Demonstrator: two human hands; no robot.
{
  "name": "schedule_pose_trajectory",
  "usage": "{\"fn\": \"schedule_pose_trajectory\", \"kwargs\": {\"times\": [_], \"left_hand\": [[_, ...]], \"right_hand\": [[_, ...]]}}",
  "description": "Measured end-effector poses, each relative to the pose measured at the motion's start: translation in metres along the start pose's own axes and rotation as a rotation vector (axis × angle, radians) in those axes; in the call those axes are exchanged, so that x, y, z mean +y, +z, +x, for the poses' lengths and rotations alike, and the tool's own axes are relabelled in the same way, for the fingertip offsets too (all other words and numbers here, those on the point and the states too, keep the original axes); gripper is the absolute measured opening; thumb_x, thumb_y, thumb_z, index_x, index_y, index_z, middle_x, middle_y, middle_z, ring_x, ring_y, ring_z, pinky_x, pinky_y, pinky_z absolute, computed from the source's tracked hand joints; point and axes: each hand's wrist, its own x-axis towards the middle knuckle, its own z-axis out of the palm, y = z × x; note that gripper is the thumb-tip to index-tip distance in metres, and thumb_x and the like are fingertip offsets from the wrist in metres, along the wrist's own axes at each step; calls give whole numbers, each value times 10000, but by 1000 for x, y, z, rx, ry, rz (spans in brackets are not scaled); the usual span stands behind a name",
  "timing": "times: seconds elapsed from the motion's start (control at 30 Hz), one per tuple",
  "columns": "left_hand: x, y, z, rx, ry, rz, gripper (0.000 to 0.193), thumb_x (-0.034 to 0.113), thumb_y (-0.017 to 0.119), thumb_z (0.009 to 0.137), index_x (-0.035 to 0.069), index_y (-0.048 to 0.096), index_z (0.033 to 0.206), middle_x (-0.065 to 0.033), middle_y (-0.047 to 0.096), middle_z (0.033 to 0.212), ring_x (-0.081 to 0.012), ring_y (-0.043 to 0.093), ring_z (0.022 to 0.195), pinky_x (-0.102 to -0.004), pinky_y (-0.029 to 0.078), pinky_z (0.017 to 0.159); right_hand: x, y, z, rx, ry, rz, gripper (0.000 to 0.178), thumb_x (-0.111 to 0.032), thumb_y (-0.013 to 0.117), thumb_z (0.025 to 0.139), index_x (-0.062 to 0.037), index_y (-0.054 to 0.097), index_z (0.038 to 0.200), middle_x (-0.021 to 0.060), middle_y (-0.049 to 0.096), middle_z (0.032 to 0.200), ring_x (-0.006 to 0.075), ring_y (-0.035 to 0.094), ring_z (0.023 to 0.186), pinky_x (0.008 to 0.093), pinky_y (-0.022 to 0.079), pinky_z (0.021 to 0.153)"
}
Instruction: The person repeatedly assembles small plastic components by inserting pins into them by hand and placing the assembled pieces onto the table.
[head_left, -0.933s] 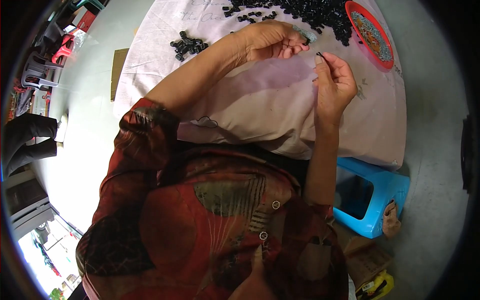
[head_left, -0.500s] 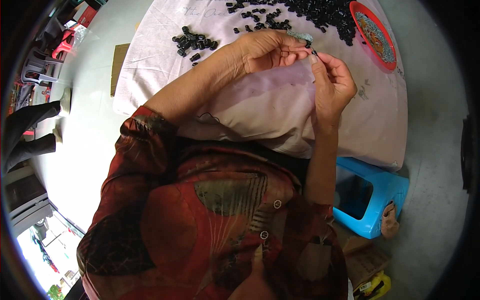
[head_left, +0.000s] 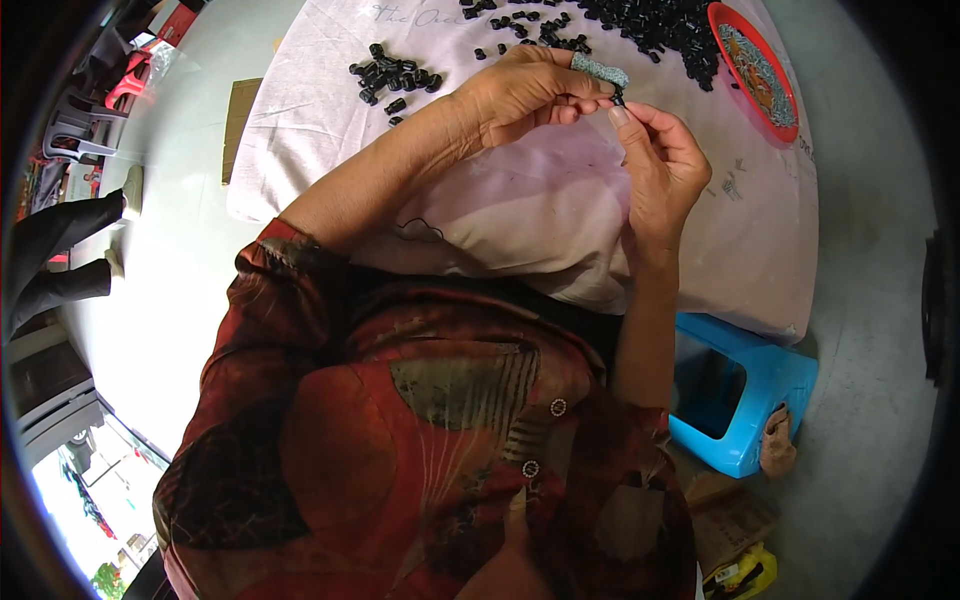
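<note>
Over the far part of the cloth-covered table, my left hand (head_left: 525, 98) and my right hand (head_left: 668, 170) meet fingertip to fingertip. Both are closed in a pinch on a small black plastic part (head_left: 618, 98) between them. Whether it is one piece or two joined pieces is too small to tell. A grey-green textured cover (head_left: 600, 70) wraps a finger of my left hand. Left of that hand lies a small group of black cylindrical parts (head_left: 390, 75). Beyond both hands spreads a large heap of the same black parts (head_left: 655, 30).
A red oval tray (head_left: 714, 25) of small metal pieces stands at the far right. A few loose metal pieces (head_left: 731, 188) lie on the pink cloth (head_left: 740, 260). A blue plastic stool (head_left: 745, 450) is below the table's right side. Another person's legs (head_left: 70, 225) show at the left.
My fingertips have drawn closer together, and the small black piece at my right fingertips now sits up against my left fingers. The view has shifted slightly.
</note>
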Motion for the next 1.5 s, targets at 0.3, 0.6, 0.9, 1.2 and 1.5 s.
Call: {"fn": "schedule_pose_trajectory", "kwargs": {"times": [0.3,0.6,0.9,1.2,1.5], "left_hand": [[-4,-1,-7,41,91,92,113,86,738,861,31,725,959,-20,706,816,-61,607,678,-172,468,560],[0,-9,-5,10,109,172,117,67,758,821,12,726,919,-38,698,773,-62,559,599,-188,456,543],[9,-22,-33,4,-113,255,211,227,789,839,48,683,869,-8,657,740,-52,545,624,-187,430,564],[10,-20,-40,-11,-37,636,272,311,702,890,42,734,865,42,592,656,-26,496,594,-199,364,512],[25,-26,-54,-105,-137,748,278,276,662,911,17,723,831,-5,656,701,-41,545,628,-226,433,550]], "right_hand": [[-8,1,-3,-54,159,11,131,-65,746,859,-2,698,963,-17,625,766,38,488,618,187,382,565],[-7,6,-5,-80,130,0,177,-68,736,871,15,685,1019,-13,627,825,41,514,662,193,416,579],[-6,12,-4,-315,-553,-620,275,-114,768,829,-36,693,1082,78,637,900,177,620,761,287,488,599],[-18,13,6,-507,-604,-829,246,-235,693,891,-41,603,1013,99,613,842,272,628,744,381,502,640],[-17,20,4,-778,-493,-848,255,-262,590,958,-32,498,901,176,599,780,375,612,729,463,477,634]]}}
